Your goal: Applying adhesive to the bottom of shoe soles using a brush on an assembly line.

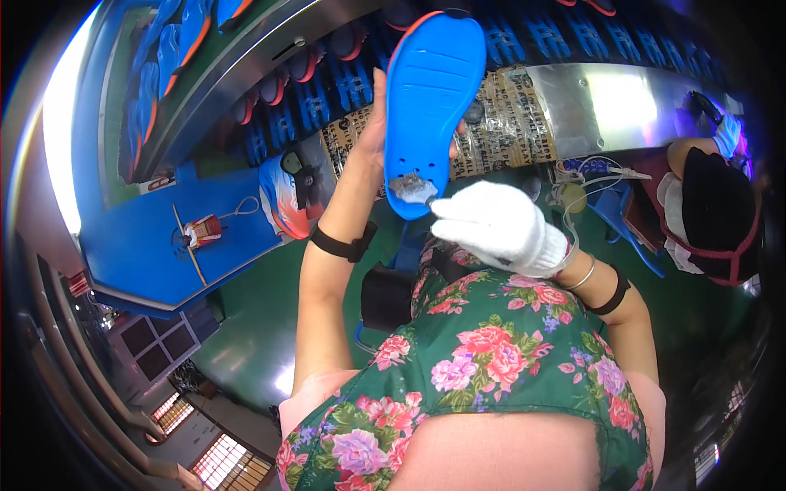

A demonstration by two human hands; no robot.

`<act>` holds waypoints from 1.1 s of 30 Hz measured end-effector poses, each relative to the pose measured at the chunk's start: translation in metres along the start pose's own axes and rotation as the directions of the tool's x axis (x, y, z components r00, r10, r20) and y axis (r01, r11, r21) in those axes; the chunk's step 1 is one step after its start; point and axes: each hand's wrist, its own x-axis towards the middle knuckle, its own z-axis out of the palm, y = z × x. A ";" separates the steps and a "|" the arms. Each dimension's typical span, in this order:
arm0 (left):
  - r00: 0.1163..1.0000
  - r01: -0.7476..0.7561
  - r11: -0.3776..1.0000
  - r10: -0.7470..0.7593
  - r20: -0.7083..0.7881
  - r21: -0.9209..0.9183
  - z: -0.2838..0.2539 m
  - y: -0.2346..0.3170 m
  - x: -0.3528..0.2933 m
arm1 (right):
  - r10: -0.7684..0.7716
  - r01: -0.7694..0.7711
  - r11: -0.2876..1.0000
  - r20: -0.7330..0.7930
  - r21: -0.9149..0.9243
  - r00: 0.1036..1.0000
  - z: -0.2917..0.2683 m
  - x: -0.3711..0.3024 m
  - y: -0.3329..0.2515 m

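My left hand (pixel 372 131) holds up a blue shoe sole (pixel 430 90) with an orange edge. The fingers wrap behind it, thumb side along the left rim and fingertips showing at the right. Grooves cross its forefoot, and small holes dot the heel area. In a white knitted glove, my right hand (pixel 495 229) is closed on a brush, most of whose handle is hidden by the fingers. Greyish brush bristles (pixel 412 188) lie against the sole's heel.
Left stands a blue table (pixel 139 237) with a red-and-white container (pixel 202 231) and a thin stick. A multicoloured sole (pixel 285 200) rests at its edge. Ahead, a taped, metal-edged bench (pixel 606 106) fronts rows of blue soles. A co-worker (pixel 720 213) sits at right beside tubing.
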 end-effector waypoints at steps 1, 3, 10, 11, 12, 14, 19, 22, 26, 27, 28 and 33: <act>0.999 0.032 0.999 -0.033 0.020 0.043 -0.001 0.002 0.001 | 0.010 -0.011 1.000 0.042 0.023 0.999 0.002 -0.001 -0.002; 0.996 0.073 0.991 -0.079 0.049 0.115 -0.003 0.007 0.001 | 0.033 -0.046 0.984 0.075 0.174 0.997 -0.009 0.006 0.001; 0.921 0.143 0.914 0.017 -0.389 0.379 0.018 0.017 -0.004 | 0.306 -0.335 0.870 0.136 0.362 0.942 -0.013 0.017 0.007; 0.943 0.103 0.943 0.009 -0.332 0.317 0.011 0.014 -0.006 | 0.449 -0.474 0.708 0.184 0.524 0.874 -0.012 0.014 0.005; 0.965 0.074 0.964 -0.005 -0.263 0.255 0.004 0.010 -0.006 | 0.573 -0.577 0.497 0.255 0.648 0.779 -0.015 0.010 0.003; 0.990 -0.016 1.000 0.015 -0.142 -0.003 -0.018 0.000 -0.009 | 0.721 -0.608 0.367 0.197 0.704 0.664 -0.022 0.007 0.007; 0.969 -0.247 0.936 0.240 -0.059 -0.250 -0.036 -0.067 -0.003 | 0.813 -0.595 0.515 -0.133 0.617 0.566 -0.035 0.022 0.022; 0.890 -0.394 0.915 0.355 -0.287 -0.090 0.016 -0.082 0.003 | 0.666 -0.592 0.738 -0.204 0.324 0.718 -0.040 0.018 0.035; 0.856 -0.124 0.941 0.261 -0.446 0.314 0.002 -0.096 -0.012 | 0.629 -0.580 0.769 -0.152 0.270 0.762 -0.040 0.007 0.037; 0.915 -0.143 0.966 0.211 -0.344 0.214 -0.014 -0.098 -0.020 | 0.608 -0.563 0.782 -0.127 0.267 0.784 -0.041 0.006 0.036; 0.958 -0.146 0.984 0.167 -0.233 0.107 -0.023 -0.099 -0.028 | 0.612 -0.572 0.779 -0.114 0.256 0.783 -0.040 0.008 0.032; 0.951 -0.306 0.815 0.285 -0.120 -0.492 0.011 -0.098 -0.035 | 0.597 -0.556 0.794 -0.144 0.244 0.789 -0.037 0.006 0.020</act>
